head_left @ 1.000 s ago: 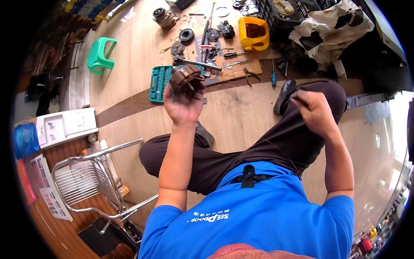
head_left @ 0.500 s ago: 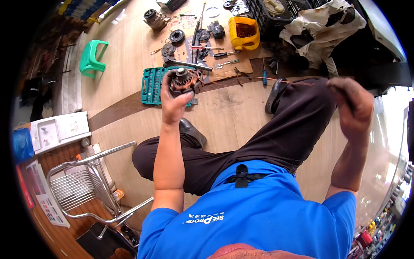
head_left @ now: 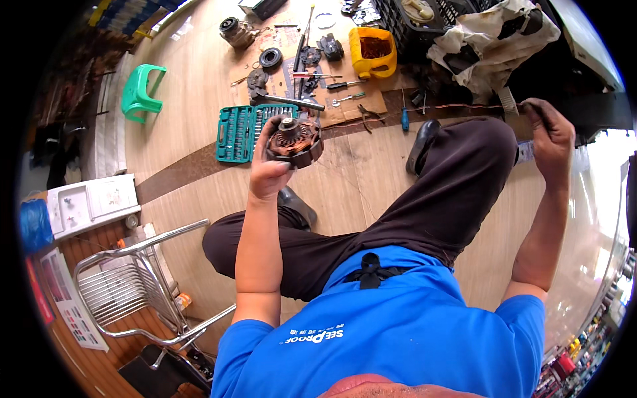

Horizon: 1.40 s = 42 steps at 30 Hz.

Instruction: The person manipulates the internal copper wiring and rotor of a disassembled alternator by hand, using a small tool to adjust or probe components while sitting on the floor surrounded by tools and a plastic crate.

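My left hand (head_left: 267,174) grips a round motor part (head_left: 306,147) with copper windings and a pale shaft end at its centre. It is raised in front of an open teal socket set (head_left: 233,134). My right hand (head_left: 552,136) is held far out to the right, beyond my bent knee, fingers pinched together. A thin copper-coloured wire (head_left: 464,106) stretches to its fingertips; where the other end goes is too fine to follow. Beyond the motor part lies a hammer (head_left: 298,103). Pliers (head_left: 366,118) and a blue-handled screwdriver (head_left: 405,121) lie farther right.
A cardboard sheet (head_left: 366,103) bears dark machine parts and tools. Behind it stand a cut yellow jug (head_left: 361,66) and a black crate (head_left: 398,33), with a stained cloth (head_left: 478,53) beside it. A green stool (head_left: 139,96) and a metal chair (head_left: 113,292) are at left.
The motor part has turned and shifted slightly right and nearer in my left hand, showing more of its windings. My right hand has risen a little, and the wire now runs higher.
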### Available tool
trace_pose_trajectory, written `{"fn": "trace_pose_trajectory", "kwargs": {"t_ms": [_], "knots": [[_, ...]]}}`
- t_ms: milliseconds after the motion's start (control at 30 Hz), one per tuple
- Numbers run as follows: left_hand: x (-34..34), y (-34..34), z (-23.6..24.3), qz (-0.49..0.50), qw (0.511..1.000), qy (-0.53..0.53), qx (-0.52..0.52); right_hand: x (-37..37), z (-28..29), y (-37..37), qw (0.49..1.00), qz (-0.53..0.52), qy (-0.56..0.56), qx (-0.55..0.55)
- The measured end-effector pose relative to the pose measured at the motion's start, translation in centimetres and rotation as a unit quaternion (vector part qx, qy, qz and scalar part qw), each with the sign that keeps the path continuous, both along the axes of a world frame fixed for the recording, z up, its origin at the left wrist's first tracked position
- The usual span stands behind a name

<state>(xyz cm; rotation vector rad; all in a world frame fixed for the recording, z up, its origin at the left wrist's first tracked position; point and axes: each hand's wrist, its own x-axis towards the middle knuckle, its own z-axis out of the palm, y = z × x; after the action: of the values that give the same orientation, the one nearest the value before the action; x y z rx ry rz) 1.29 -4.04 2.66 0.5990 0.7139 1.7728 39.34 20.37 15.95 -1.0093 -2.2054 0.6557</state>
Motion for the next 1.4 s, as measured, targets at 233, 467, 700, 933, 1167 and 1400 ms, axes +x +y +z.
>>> {"fn": "trace_pose_trajectory", "kwargs": {"t_ms": [233,467,700,933,1167,1400], "knots": [[-0.1,0.4,0.4,-0.047,0.982,-0.151,0.100,-0.2,-4.3,-1.6,0.995,0.028,-0.022,-0.095],[0.3,-0.3,0.6,-0.073,0.994,-0.059,0.058,1.4,-6.0,-0.3,0.994,-0.019,-0.015,-0.104],[0.2,-0.5,1.0,0.039,0.997,-0.049,0.040,3.9,-7.1,0.4,0.990,-0.019,-0.041,-0.137],[-1.9,0.7,0.7,0.198,0.979,-0.011,0.055,7.9,-6.5,-1.9,0.985,-0.029,-0.124,-0.117],[-1.6,0.6,1.8,0.271,0.945,0.168,-0.071,10.6,-2.4,-5.0,0.993,-0.025,-0.111,0.041],[-2.9,-0.8,0.6,0.065,0.997,0.046,-0.011,16.4,-0.1,0.5,0.986,-0.114,-0.091,0.080]]}}
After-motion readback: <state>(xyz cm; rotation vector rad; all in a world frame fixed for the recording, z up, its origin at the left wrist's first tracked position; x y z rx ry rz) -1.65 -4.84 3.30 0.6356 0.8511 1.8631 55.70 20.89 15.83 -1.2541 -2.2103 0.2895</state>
